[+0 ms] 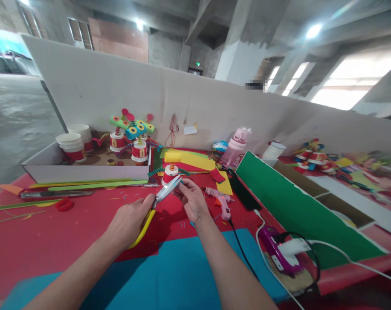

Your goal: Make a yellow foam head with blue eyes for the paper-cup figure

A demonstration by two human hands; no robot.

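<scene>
My left hand [131,218] is closed round the yellow handles of a pair of scissors [166,192], whose blades point up and to the right. My right hand [193,200] pinches a small piece of blue paper [180,183] right by the blade tips; my fingers partly cover it. Just behind the blades stands a paper-cup figure [171,172] with a yellow tube head and green folded-paper arms. Thin blue paper offcuts [181,224] lie on the red tabletop below my hands. A large blue sheet [182,267] lies under my forearms.
A pink glue gun [221,201] lies right of my hand, its cable running forward. Beyond it are a black phone [244,189], a purple power strip [281,254] and a green-sided box [299,206]. Finished cup figures [139,148] stand in a white box [85,173] at left.
</scene>
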